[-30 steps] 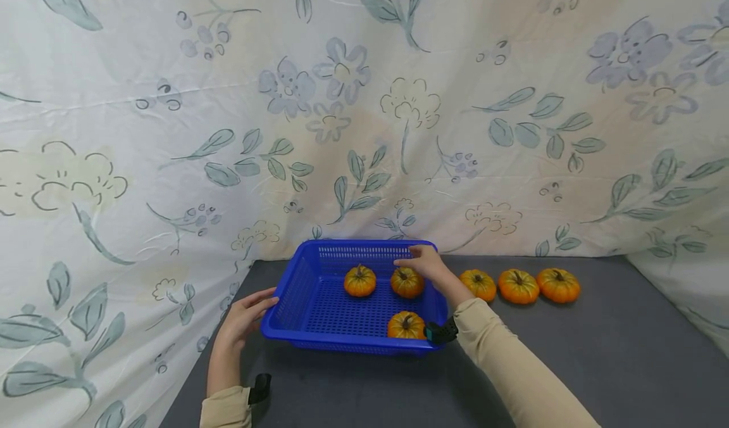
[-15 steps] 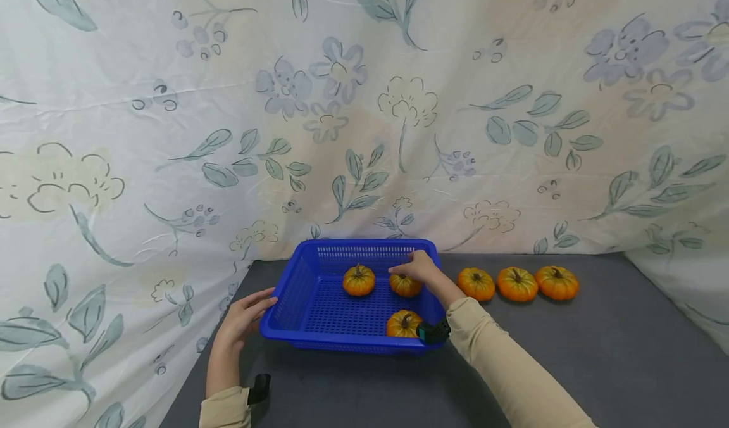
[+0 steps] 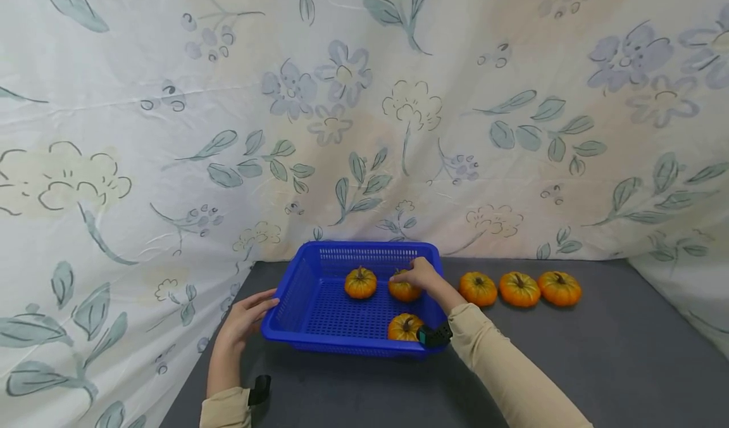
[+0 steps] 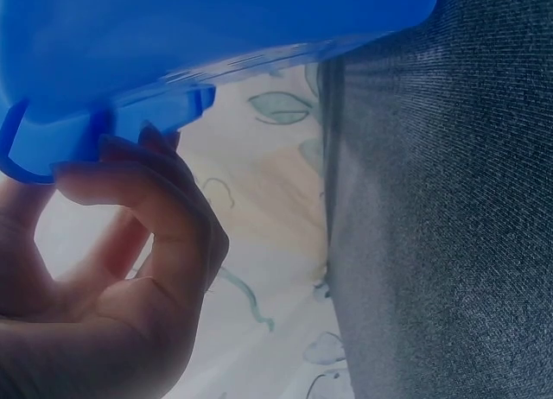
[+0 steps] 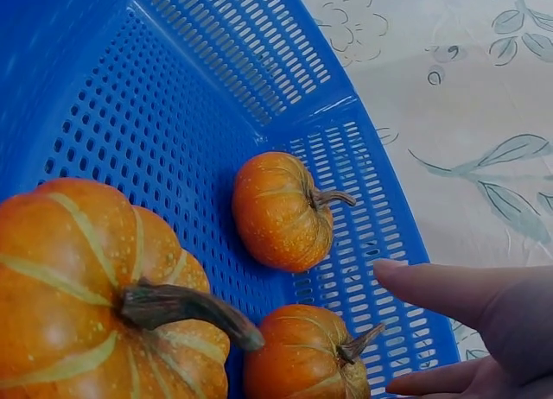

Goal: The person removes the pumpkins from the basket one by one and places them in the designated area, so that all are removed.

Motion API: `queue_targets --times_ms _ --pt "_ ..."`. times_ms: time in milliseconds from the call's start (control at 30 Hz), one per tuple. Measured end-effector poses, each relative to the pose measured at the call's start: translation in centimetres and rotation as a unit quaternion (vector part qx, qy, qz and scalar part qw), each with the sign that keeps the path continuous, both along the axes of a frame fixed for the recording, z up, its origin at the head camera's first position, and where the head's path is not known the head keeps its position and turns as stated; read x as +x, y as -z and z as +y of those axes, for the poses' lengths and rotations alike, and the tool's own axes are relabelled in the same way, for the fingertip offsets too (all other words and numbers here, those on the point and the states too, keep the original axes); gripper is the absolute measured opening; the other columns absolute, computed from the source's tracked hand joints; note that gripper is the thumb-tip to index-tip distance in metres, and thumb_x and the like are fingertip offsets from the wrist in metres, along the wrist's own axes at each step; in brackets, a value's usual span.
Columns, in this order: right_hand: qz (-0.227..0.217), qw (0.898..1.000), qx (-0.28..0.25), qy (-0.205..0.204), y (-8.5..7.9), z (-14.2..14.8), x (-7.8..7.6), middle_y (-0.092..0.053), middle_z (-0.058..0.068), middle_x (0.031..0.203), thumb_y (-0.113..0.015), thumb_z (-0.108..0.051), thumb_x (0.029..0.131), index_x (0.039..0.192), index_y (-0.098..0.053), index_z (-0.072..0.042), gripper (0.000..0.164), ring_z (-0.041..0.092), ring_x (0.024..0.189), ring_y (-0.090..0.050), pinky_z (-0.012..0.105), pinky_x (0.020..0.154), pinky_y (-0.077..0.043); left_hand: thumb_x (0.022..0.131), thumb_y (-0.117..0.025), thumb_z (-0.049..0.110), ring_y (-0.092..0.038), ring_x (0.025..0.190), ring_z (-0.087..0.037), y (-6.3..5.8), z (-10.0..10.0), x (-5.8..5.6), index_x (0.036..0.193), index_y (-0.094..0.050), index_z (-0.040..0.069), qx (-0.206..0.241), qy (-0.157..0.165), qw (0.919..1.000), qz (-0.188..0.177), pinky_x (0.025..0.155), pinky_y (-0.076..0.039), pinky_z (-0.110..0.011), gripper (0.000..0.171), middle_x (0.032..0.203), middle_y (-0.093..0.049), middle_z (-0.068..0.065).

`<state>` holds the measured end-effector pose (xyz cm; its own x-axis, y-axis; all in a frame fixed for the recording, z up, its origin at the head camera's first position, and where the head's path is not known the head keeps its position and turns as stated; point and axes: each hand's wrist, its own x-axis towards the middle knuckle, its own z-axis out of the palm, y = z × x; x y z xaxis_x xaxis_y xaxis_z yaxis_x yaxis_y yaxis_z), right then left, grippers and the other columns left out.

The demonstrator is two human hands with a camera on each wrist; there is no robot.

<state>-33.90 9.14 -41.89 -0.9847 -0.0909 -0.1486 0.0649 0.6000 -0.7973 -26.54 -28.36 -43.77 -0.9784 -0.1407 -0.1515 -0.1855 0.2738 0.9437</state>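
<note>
A blue plastic basket (image 3: pixel 342 342) with slotted walls stands on the dark table. My left hand (image 3: pixel 245 317) holds its left rim, fingers bent at the edge, also seen in the left wrist view. Inside lie three small orange pumpkins with brown stems: one at the back (image 3: pixel 361 282), a back right pumpkin (image 3: pixel 403 293) and a front right pumpkin (image 3: pixel 403 327). My right hand (image 3: pixel 424 275) reaches over the right wall and partly covers the back right pumpkin. In the right wrist view, its extended thumb and a finger are spread apart beside that pumpkin's stem (image 5: pixel 359 343).
Three more orange pumpkins sit in a row on the table right of the basket: a near one (image 3: pixel 478 289), a middle one (image 3: pixel 519 289) and a far right one (image 3: pixel 560 288). A floral cloth (image 3: pixel 364 130) hangs behind and along the left side.
My right hand has sunk slightly lower over the back right pumpkin. The left hand stays at the basket's rim. The pumpkins keep their places.
</note>
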Motion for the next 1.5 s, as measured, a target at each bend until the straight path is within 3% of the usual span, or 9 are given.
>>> queue_targets --times_ms 133,167,367,400,533,767,1033,1500 --pt "-0.001 1.0 0.01 -0.009 0.0 -0.1 0.0 -0.044 0.035 0.141 -0.075 -0.023 0.084 0.136 -0.042 0.018 0.074 0.046 0.13 -0.046 0.052 0.106 -0.042 0.09 -0.07 0.035 -0.063 0.114 -0.022 -0.1 0.0 -0.1 0.141 -0.05 0.005 -0.002 0.0 1.0 -0.002 0.088 -0.055 -0.038 0.063 0.141 -0.054 -0.019" --pt "-0.002 1.0 0.013 -0.012 0.1 -0.1 -0.1 -0.052 0.036 0.13 -0.076 -0.022 0.083 0.128 -0.048 0.018 0.067 0.045 0.121 -0.053 0.049 0.103 -0.046 0.09 -0.07 0.035 -0.063 0.114 -0.022 -0.1 0.0 -0.1 0.141 -0.05 0.005 -0.002 0.0 1.0 -0.002 0.088 -0.055 -0.038 0.063 0.141 -0.054 -0.019" --pt "0.004 0.999 0.03 -0.009 0.3 -0.2 -0.2 -0.059 0.031 0.119 -0.078 -0.018 0.081 0.12 -0.054 0.017 0.058 0.037 0.106 -0.059 0.045 0.093 -0.051 0.089 -0.071 0.037 -0.064 0.107 -0.016 -0.3 0.2 -0.3 0.141 -0.051 0.006 -0.002 -0.004 1.0 -0.006 0.087 -0.055 -0.037 0.063 0.14 -0.056 -0.017" --pt "0.004 0.999 0.033 -0.007 0.3 -0.2 -0.2 -0.056 0.032 0.127 -0.079 -0.018 0.081 0.126 -0.052 0.018 0.063 0.038 0.112 -0.058 0.046 0.095 -0.05 0.089 -0.071 0.036 -0.064 0.106 -0.016 -0.3 0.1 -0.2 0.141 -0.051 0.006 -0.001 -0.005 1.0 -0.006 0.086 -0.056 -0.036 0.063 0.139 -0.056 -0.017" --pt "-0.006 0.999 0.032 0.002 0.4 -0.4 -0.3 -0.058 0.029 0.123 -0.079 -0.014 0.079 0.124 -0.053 0.017 0.06 0.034 0.104 -0.059 0.044 0.093 -0.05 0.09 -0.07 0.035 -0.065 0.105 -0.015 -0.3 0.0 -0.1 0.141 -0.051 0.005 0.002 -0.001 1.0 -0.001 0.083 -0.056 -0.035 0.062 0.137 -0.058 -0.016" --pt "-0.003 0.999 0.034 -0.001 0.3 -0.6 -0.2 -0.054 0.031 0.133 -0.079 -0.008 0.078 0.132 -0.048 0.015 0.066 0.041 0.122 -0.055 0.048 0.101 -0.047 0.09 -0.07 0.034 -0.066 0.101 -0.012 -0.3 0.0 -0.2 0.141 -0.05 0.005 0.007 -0.001 1.0 -0.001 0.081 -0.057 -0.033 0.062 0.132 -0.061 -0.011" --pt "-0.001 0.999 0.045 0.007 0.7 -0.7 -0.2 -0.05 0.031 0.137 -0.079 -0.007 0.079 0.136 -0.044 0.015 0.071 0.042 0.126 -0.051 0.048 0.103 -0.046 0.089 -0.071 0.035 -0.065 0.105 -0.013 -0.3 0.0 -0.3 0.142 -0.05 0.006 0.007 -0.003 1.0 -0.005 0.082 -0.057 -0.033 0.063 0.137 -0.058 -0.013" --pt "0.023 0.998 0.057 0.001 1.5 -0.8 -0.3 -0.054 0.029 0.136 -0.08 -0.001 0.074 0.132 -0.054 0.009 0.064 0.04 0.125 -0.053 0.047 0.103 -0.046 0.089 -0.071 0.034 -0.066 0.099 -0.011 -0.2 0.1 -0.2 0.141 -0.051 0.004 0.01 -0.005 0.9999 -0.002 0.08 -0.057 -0.031 0.063 0.133 -0.061 -0.012"
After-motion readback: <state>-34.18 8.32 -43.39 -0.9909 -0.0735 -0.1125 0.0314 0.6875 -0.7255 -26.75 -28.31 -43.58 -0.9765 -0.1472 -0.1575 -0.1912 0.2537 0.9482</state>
